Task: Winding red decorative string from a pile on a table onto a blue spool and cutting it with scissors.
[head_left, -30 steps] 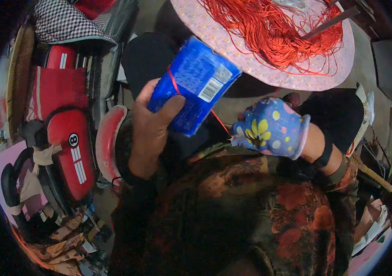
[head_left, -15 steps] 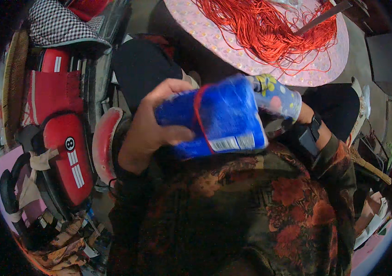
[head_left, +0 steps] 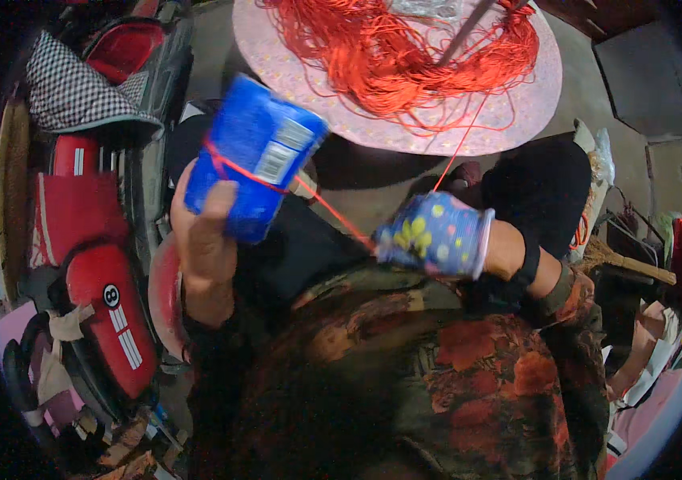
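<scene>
A flat blue packet (head_left: 241, 128) with a white barcode label is tilted up in front of me, and my bare left hand (head_left: 206, 248) grips its lower end, thumb across the face. Red cord wraps around the packet's middle. From there a taut red cord (head_left: 329, 210) runs to my right hand (head_left: 437, 234), which wears a blue flowered glove and is closed on it. Beyond that hand the cord climbs to a tangled heap of red cord (head_left: 405, 68) on a round table with a pale pink patterned cover (head_left: 349, 138).
A dark upright bar (head_left: 463, 36) stands in the cord heap, beside a clear plastic wrapper (head_left: 429, 8). To my left are red padded seats (head_left: 109, 320) and a checkered cloth (head_left: 81, 84). A straw brush (head_left: 629, 262) lies at right.
The packet has moved left and turned more upright in my left hand. My right hand has drawn away from it, down and slightly left, stretching the cord between them.
</scene>
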`<action>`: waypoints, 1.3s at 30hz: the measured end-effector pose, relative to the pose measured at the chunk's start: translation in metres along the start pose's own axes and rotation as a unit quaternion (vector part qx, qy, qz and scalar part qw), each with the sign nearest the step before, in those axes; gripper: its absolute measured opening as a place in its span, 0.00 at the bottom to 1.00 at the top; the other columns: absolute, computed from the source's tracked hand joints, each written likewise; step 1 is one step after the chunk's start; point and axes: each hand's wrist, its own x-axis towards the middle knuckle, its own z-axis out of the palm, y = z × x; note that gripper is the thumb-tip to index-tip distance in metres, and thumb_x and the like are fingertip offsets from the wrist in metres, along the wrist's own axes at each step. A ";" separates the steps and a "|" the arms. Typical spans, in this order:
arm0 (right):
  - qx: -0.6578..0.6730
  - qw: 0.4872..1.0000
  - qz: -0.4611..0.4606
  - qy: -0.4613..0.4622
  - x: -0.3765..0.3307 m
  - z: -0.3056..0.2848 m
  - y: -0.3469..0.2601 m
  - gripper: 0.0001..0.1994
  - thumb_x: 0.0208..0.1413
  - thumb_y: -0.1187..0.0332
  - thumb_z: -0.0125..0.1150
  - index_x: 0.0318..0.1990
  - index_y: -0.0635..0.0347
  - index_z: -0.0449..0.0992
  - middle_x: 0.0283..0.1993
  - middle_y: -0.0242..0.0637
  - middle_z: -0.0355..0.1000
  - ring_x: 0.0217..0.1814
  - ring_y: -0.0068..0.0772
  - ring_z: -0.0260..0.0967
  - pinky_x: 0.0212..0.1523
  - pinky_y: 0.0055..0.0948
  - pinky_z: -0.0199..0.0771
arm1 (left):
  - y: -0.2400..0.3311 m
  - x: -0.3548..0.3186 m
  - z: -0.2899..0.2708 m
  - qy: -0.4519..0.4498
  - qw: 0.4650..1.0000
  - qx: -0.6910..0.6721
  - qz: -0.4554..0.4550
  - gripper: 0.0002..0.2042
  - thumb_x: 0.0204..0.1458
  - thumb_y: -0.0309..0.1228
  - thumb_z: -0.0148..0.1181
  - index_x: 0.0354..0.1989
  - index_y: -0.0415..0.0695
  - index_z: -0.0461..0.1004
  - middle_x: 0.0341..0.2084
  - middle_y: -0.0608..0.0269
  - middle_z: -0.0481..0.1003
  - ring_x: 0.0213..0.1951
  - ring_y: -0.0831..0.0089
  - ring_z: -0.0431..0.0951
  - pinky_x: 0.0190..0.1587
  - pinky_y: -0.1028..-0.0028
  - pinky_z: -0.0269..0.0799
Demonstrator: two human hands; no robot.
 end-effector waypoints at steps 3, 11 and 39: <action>0.058 0.995 -0.066 0.057 0.007 -0.025 -0.013 0.13 0.41 0.64 0.63 0.38 0.49 0.78 0.35 0.35 0.75 0.36 0.40 0.75 0.35 0.36 0.75 | -0.004 -0.002 0.016 -0.011 0.942 0.334 0.034 0.26 0.39 0.34 0.73 0.47 0.40 0.71 0.37 0.65 0.74 0.39 0.76 0.74 0.43 0.73 0.72; 0.324 0.924 0.114 0.166 0.016 -0.025 0.053 0.07 0.55 0.67 0.59 0.36 0.61 0.77 0.33 0.33 0.76 0.34 0.23 0.73 0.36 0.24 0.73 | 0.000 0.003 0.040 -0.361 0.916 0.127 -0.119 0.34 0.26 0.33 0.79 0.47 0.39 0.72 0.39 0.65 0.75 0.42 0.77 0.74 0.47 0.75 0.69; 0.284 0.932 0.172 0.144 -0.013 0.017 0.047 0.13 0.58 0.58 0.55 0.44 0.54 0.76 0.35 0.42 0.75 0.37 0.47 0.74 0.40 0.39 0.73 | -0.014 -0.006 0.050 -0.036 0.970 -0.196 -0.136 0.31 0.50 0.47 0.60 0.56 0.38 0.64 0.45 0.62 0.73 0.42 0.68 0.75 0.45 0.68 0.73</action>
